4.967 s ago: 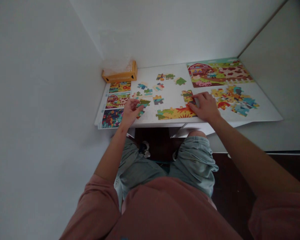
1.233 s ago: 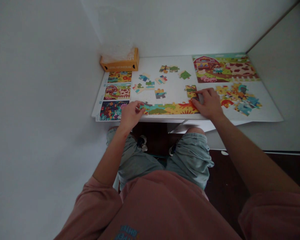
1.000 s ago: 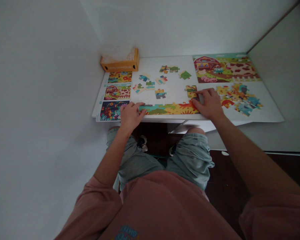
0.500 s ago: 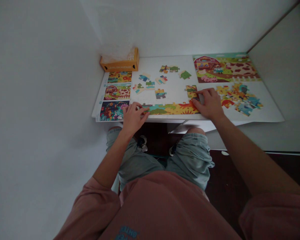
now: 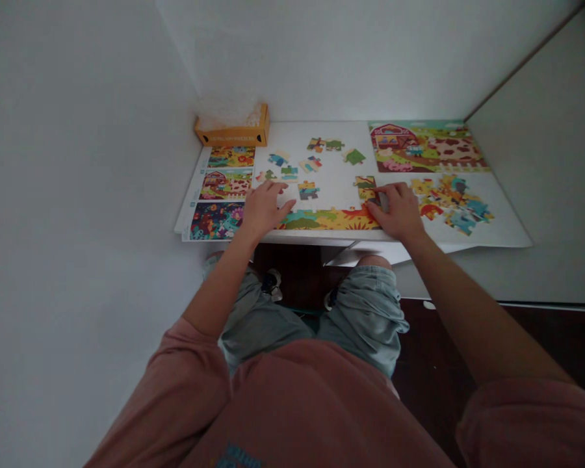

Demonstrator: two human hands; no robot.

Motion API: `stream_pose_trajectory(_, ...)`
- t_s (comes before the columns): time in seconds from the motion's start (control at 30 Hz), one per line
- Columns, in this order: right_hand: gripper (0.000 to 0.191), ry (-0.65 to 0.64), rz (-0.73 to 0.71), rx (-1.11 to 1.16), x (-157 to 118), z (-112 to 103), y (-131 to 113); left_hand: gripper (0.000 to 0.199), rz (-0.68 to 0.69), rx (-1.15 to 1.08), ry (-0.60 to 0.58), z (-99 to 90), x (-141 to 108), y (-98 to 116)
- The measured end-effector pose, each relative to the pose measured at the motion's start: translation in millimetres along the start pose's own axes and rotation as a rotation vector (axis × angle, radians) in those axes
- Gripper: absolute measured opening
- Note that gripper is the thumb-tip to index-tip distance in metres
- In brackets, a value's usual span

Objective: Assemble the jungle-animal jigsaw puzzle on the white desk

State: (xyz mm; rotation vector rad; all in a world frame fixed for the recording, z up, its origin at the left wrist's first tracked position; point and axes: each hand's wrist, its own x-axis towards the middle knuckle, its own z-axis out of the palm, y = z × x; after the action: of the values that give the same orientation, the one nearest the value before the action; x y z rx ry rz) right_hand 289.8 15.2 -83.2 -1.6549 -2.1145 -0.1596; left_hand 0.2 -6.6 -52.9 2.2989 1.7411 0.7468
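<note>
My left hand [image 5: 264, 211] is over the left end of a joined strip of jigsaw pieces [image 5: 331, 220] along the table's front edge. Its thumb and fingers are apart with nothing between them. At the strip's right end, my right hand [image 5: 398, 211] has thumb and index finger on the edge of an upright puzzle piece [image 5: 365, 184] with a tree on it. That piece stands above the strip's corner; the fingers partly hide the joint. A yellow and grey puzzle piece [image 5: 308, 190] lies between my hands, above the strip.
Several loose pieces [image 5: 311, 164] lie farther back. A heap of puzzle pieces [image 5: 461, 205] is at the right, below a farm picture sheet [image 5: 429, 146]. A picture card [image 5: 227, 185] lies at the left, under an orange box [image 5: 234, 135] by the wall.
My left hand has lifted off the strip's left end, moved slightly away from me and opened its fingers. My right hand stays at the tree piece. The whole view has shifted slightly.
</note>
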Motion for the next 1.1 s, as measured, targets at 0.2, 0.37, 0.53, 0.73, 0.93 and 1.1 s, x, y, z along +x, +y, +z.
stream_pose_trajectory(0.2, 0.033, -0.033, -0.01, 0.033, 1.6, -8.0, -3.3, 0.04, 0.087, 0.036, -0.073, 17.5, 44.3, -3.6)
stream_pose_trajectory(0.37, 0.033, -0.068, 0.017, 0.021, 2.1, -10.4, -4.7, 0.044, 0.063, -0.067, -0.16, 29.3, 56.2, -11.5)
stream_pose_trajectory(0.53, 0.033, -0.093, 0.028, 0.011, 2.4, -9.3, -3.5, 0.028, -0.006, -0.343, -0.178, 19.4, 49.1, -15.8)
stream_pose_trajectory(0.73, 0.034, -0.083, 0.012, 0.012, 2.1, -5.7, -0.9, 0.024, -0.167, -0.378, -0.116, -16.4, 23.1, -38.5)
stream_pose_trajectory(0.93, 0.034, -0.057, 0.003, 0.034, -0.1, -5.6, -2.1, 0.029, -0.135, -0.25, -0.139, -18.8, 7.7, -47.6)
stream_pose_trajectory(1.1, 0.033, -0.058, -0.003, 0.04, -0.1, -4.4, -1.6, 0.027, -0.068, -0.103, -0.123, -12.4, 9.4, -45.0)
